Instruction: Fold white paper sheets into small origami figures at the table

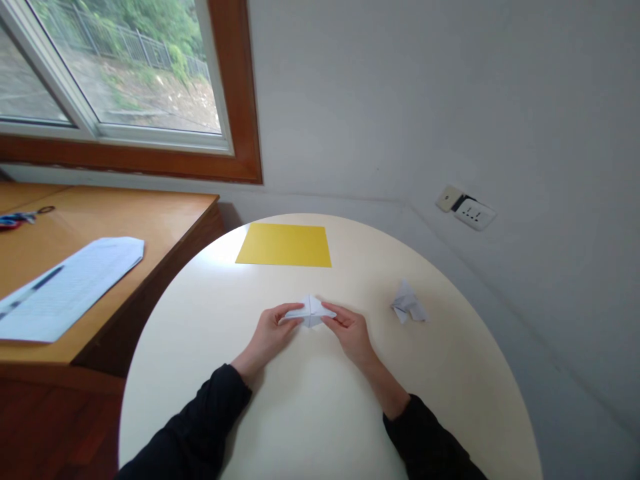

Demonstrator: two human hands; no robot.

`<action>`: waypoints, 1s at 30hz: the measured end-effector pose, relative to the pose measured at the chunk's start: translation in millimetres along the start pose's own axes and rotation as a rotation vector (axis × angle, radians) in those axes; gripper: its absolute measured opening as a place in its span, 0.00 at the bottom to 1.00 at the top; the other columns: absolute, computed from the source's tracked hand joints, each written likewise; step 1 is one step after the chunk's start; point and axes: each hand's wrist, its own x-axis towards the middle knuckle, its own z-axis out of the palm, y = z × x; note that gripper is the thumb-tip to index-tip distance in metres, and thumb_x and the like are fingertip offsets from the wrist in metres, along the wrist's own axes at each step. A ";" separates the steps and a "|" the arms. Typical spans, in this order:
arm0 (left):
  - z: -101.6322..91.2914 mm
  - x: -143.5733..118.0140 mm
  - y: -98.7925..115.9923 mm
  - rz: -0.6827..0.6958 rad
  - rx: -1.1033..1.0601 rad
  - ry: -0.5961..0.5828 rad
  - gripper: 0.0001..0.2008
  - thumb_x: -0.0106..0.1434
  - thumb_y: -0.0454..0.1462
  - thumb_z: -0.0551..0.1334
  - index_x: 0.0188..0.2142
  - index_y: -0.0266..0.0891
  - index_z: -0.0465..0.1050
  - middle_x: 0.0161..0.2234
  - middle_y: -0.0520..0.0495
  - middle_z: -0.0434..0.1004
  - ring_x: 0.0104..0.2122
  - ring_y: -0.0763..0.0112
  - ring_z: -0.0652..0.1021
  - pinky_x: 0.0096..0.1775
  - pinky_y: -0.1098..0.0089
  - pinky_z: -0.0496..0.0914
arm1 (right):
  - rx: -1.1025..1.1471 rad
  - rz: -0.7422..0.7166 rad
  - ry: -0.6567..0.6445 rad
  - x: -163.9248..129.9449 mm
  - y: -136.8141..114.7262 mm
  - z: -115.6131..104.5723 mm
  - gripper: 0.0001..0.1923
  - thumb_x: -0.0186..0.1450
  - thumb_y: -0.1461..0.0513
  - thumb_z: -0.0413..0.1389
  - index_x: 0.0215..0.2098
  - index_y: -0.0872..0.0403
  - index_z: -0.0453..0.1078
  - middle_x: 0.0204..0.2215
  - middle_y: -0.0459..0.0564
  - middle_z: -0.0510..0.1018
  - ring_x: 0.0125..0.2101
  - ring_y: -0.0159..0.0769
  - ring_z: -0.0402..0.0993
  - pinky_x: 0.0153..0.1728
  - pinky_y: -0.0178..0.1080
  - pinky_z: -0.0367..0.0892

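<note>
A small piece of folded white paper (311, 308), with creases meeting near its middle and points at its sides, is held between my hands above the round table. My left hand (273, 328) pinches its left point between thumb and fingers. On the other side, my right hand (353, 328) grips the right point the same way. A second folded white paper shape (407, 305) rests on the table to the right, apart from my hands. Beyond the held paper lies a flat yellow sheet (284, 245).
The round white table (310, 413) stands against the wall. At the left is a wooden desk (170, 220) bearing printed papers (95, 283), a pen (49, 278) and scissors (30, 216). A wall socket (475, 213) is at the right, a window (150, 73) at the upper left.
</note>
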 end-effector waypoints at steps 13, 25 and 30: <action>1.0 -0.8 -3.3 0.002 -0.038 -0.079 0.15 0.50 0.39 0.63 0.36 0.32 0.76 0.35 0.41 0.79 0.34 0.65 0.77 0.38 0.67 0.70 | -0.004 0.001 0.003 -3.4 -3.8 -2.3 0.13 0.49 0.56 0.61 0.30 0.56 0.72 0.27 0.51 0.78 0.28 0.36 0.75 0.30 0.36 0.69; 2.2 -2.4 -3.2 0.126 0.066 -0.053 0.12 0.53 0.38 0.62 0.36 0.35 0.74 0.34 0.43 0.77 0.34 0.67 0.75 0.35 0.69 0.69 | -0.171 -0.145 -0.060 -8.3 -7.5 -3.1 0.17 0.51 0.59 0.61 0.39 0.53 0.72 0.37 0.51 0.78 0.36 0.38 0.74 0.33 0.37 0.71; 1.6 -5.9 -4.1 0.327 0.234 -0.059 0.12 0.53 0.33 0.61 0.39 0.38 0.73 0.33 0.45 0.75 0.33 0.70 0.74 0.36 0.70 0.68 | -0.216 -0.189 -0.071 -10.0 -7.1 -1.1 0.13 0.51 0.60 0.61 0.36 0.52 0.74 0.34 0.50 0.79 0.35 0.38 0.75 0.35 0.38 0.72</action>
